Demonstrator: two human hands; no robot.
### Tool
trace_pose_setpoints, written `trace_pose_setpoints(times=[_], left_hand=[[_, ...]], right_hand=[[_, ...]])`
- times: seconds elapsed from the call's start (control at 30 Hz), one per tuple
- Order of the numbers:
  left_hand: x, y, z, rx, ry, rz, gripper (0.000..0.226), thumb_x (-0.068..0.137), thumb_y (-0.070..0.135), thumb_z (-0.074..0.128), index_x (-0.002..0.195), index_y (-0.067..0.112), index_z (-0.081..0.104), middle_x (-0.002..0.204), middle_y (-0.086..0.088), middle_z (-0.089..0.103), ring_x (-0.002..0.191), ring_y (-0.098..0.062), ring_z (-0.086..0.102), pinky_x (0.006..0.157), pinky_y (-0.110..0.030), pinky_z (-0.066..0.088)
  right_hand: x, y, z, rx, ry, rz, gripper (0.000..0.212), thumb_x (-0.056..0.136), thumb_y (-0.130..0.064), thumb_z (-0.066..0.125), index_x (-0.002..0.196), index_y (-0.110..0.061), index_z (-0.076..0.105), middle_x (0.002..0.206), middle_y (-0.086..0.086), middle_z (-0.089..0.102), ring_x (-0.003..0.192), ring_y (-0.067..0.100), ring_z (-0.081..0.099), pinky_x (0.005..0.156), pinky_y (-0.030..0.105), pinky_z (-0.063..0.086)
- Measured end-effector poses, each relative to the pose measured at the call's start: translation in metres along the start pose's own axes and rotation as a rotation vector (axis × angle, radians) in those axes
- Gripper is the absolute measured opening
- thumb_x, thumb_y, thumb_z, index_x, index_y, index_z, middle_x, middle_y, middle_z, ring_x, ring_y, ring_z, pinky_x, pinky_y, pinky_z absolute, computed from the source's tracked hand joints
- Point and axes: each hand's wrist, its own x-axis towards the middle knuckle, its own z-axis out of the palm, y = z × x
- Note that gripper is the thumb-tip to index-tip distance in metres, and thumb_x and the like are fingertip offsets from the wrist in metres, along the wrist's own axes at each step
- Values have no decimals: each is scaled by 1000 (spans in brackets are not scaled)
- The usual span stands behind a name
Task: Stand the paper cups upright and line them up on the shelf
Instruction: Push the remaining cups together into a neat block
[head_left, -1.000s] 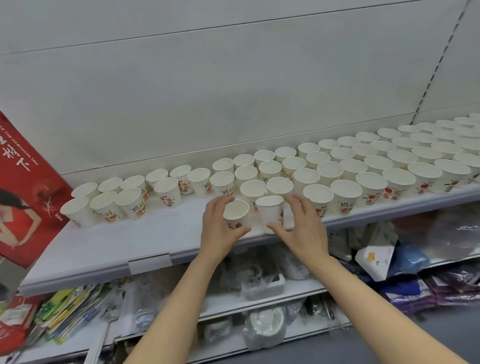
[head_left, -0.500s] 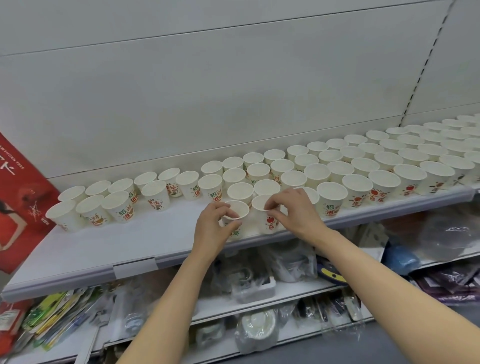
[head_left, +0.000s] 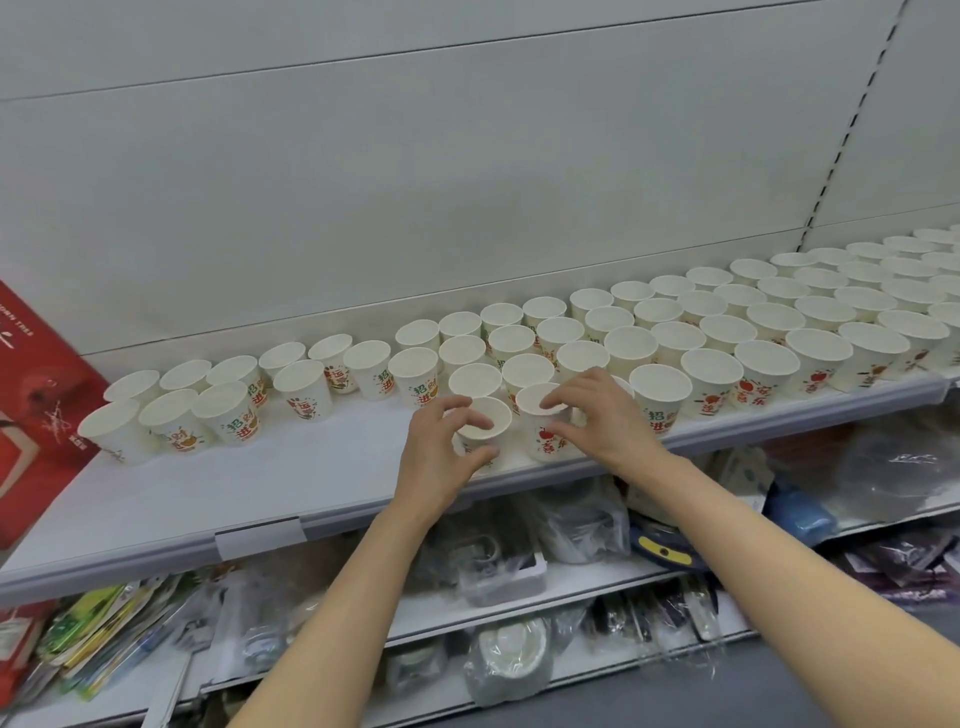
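Pinching one upright paper cup (head_left: 483, 423) in my left hand (head_left: 441, 457) and its neighbour cup (head_left: 543, 428) in my right hand (head_left: 602, 415), both empty, at the shelf (head_left: 260, 483) front edge; rows of cups (head_left: 727, 332) behind stand empty.

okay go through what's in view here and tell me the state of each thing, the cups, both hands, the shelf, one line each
left cup: upright at the shelf's front edge, pinched at the rim by the left hand.
right cup: upright beside it, rim held by the right hand.
other cups: upright, open side up, in rows.
left hand: fingers curled round its cup.
right hand: fingers curled on its cup.
shelf: bare at front left.
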Motion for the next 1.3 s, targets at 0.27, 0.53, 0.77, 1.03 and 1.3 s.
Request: trace_pose_setpoints(times=[0.27,0.53,0.77,1.03,1.3], left_hand=[[7,9,0,0,-2,-32,11,78,27,80,84,31,73,122,13,59,117,-7,46,97,-22,34],[10,1,-13,117,-25,39,19,75,33,82,92,33,74,119,15,60,114,-9,42,99,-27,33],[15,4,-10,240,-15,73,17,78,42,78,93,36,77,107,14,67,102,-12,47,91,-33,37],[11,7,-2,301,15,147,30,78,51,74,106,39,73,115,15,66,107,-10,44,88,-26,27],[-9,-35,-37,288,254,83,32,85,50,67,113,33,71,119,12,65,109,-13,52,92,-24,35]], right_hand=[[12,-2,1,-86,-94,-53,13,82,-29,72,94,-28,74,90,-7,70,95,16,52,84,34,39],[10,5,-8,-131,-125,-40,16,82,-37,71,97,-32,71,97,-13,67,102,14,47,93,36,31],[6,5,-3,-124,-116,-33,11,85,-34,67,95,-32,71,98,-12,67,96,10,43,92,31,26],[2,3,2,-98,-52,-65,19,83,-44,67,93,-29,72,93,-16,68,95,11,49,93,33,31],[20,-41,28,-48,253,-242,31,86,-47,53,85,-24,73,87,-8,70,89,19,56,79,35,35]])
